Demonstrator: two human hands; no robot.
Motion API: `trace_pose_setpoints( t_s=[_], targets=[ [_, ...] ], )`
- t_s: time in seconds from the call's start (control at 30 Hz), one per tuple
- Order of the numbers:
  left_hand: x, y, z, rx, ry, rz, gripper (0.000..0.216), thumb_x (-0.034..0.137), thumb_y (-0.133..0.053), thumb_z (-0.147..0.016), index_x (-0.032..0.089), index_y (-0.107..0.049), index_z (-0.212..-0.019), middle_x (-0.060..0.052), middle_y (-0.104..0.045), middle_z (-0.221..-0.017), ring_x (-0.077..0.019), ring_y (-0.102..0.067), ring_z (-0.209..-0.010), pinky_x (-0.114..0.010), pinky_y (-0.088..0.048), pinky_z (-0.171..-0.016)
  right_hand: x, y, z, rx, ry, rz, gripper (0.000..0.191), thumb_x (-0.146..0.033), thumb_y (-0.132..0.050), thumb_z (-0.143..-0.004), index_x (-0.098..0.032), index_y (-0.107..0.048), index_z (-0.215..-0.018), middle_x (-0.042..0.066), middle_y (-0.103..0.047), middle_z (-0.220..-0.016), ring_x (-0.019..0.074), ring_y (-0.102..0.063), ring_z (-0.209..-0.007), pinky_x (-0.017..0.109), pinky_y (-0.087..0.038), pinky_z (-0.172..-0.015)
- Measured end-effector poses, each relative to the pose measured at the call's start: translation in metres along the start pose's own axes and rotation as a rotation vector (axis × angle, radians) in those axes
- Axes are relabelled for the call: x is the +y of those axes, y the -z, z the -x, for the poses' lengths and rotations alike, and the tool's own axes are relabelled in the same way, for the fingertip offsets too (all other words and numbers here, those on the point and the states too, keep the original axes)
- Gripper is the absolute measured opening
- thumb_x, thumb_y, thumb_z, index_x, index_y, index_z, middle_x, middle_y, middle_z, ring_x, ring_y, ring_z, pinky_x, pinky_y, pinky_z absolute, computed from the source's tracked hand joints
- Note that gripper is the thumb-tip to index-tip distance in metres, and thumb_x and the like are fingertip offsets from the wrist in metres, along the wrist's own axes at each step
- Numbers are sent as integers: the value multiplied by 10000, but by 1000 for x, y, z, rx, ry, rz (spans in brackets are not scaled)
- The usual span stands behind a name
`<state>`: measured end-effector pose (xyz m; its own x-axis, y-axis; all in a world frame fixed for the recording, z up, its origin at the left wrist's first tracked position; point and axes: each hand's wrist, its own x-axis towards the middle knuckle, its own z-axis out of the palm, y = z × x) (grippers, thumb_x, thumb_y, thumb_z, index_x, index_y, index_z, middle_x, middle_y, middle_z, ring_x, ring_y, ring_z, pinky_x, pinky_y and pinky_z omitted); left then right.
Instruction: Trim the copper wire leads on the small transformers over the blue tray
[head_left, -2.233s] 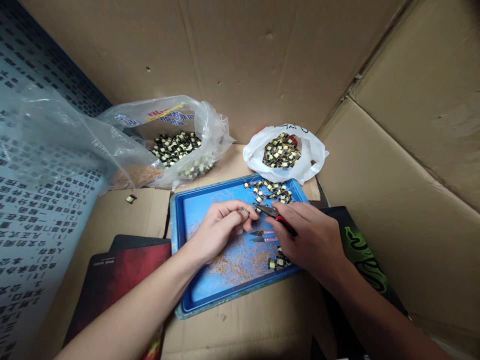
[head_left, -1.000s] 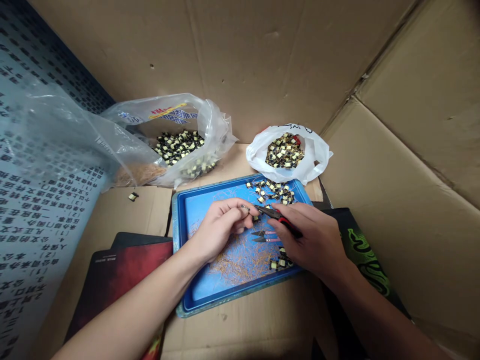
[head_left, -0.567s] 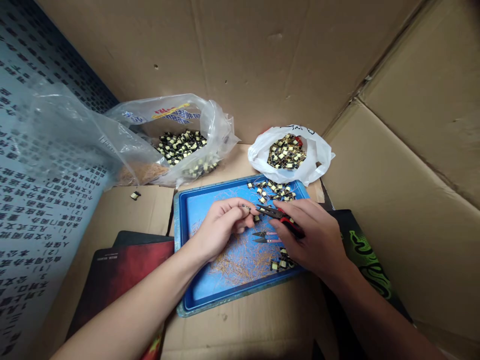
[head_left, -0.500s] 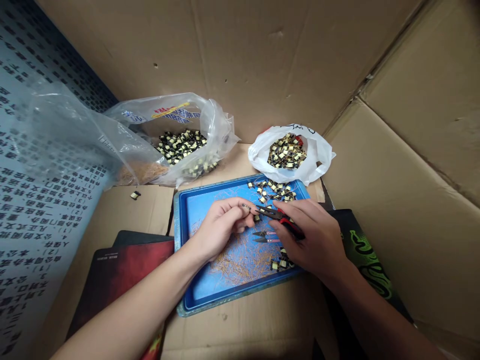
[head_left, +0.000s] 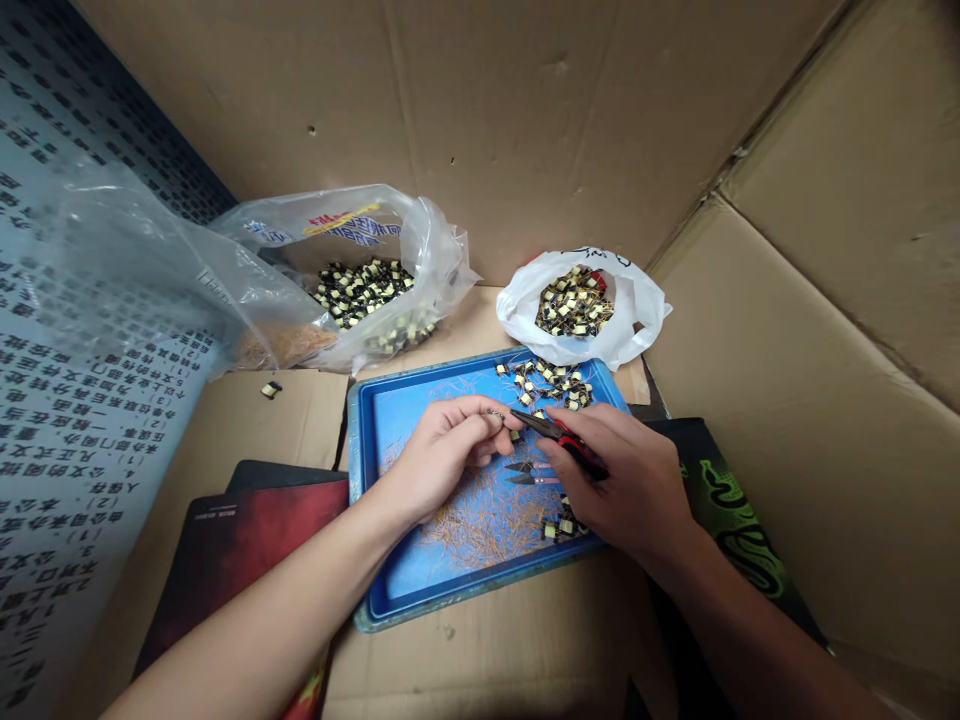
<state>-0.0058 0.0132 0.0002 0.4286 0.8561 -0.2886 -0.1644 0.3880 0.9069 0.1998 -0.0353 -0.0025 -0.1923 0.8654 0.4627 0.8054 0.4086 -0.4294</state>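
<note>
As left hand [head_left: 442,455] pinches component [head_left: 495,414], pliers [head_left: 551,428] in right hand [head_left: 622,480] alongside

Both bare forearms reach in from 7 and 5 o'clock, the left hand [head_left: 442,455] curled with thumb and forefinger pinched together, the right hand [head_left: 622,480] at its 3 o'clock, fingers closed in a grip.

My right grip [head_left: 624,480] holds pliers [head_left: 556,431] of dull dark metal with red plastic handles. The blue tray [head_left: 390,420] is scuffed plastic, littered with fine coppery wire clippings [head_left: 480,520]. The clear bag [head_left: 427,250] is shiny, crinkled film; the walls [head_left: 525,120] are matt brown cardboard.
</note>
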Motion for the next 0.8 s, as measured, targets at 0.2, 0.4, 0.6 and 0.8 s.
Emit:
trace_pose_setpoints(
  t_s=[0.2, 0.4, 0.6, 0.8],
  targets=[
    [-1, 0, 2, -22, 5, -18, 217, 296, -644, -838, 114, -753, -885, -21, -651, -667, -78, -465, -579, -223, -326, -578, 3, 0, 0, 8, 25, 24, 272, -370, -611, -1011, -161, -756, -1108, 72, -801, -972, 219, -757, -857, 331, -563, -764],
    [-1, 0, 3, -46, 25, -11, 202, 299, -649, -832, 126, -748, -866, -4, -615, -638, -72, -455, -572, -216, -303, -560, 23, 16, -10, 154, -90, 201, 237, -353, -663, -977, -163, -795, -1027, 83, -803, -919, 225, -747, -781, 334, -531, -695],
    [-1, 2, -1, -4, 5, -20, 202, 278, -634, -826, 122, -756, -865, -5, -625, -640, -71, -471, -565, -216, -312, -552, 13, 19, -11, 2, -9, -104, 229, -292, -665, -973, -154, -763, -1126, 86, -779, -1006, 225, -735, -913, 353, -569, -825],
    [-2, 1, 0, -20, -5, -29, 217, 277, -630, -836, 112, -763, -883, -8, -636, -647, -69, -478, -564, -219, -317, -553, 8, 14, -6, -3, 16, -114, 250, -328, -658, -984, -167, -749, -1152, 78, -773, -1001, 225, -722, -900, 363, -561, -814]
  ],
)
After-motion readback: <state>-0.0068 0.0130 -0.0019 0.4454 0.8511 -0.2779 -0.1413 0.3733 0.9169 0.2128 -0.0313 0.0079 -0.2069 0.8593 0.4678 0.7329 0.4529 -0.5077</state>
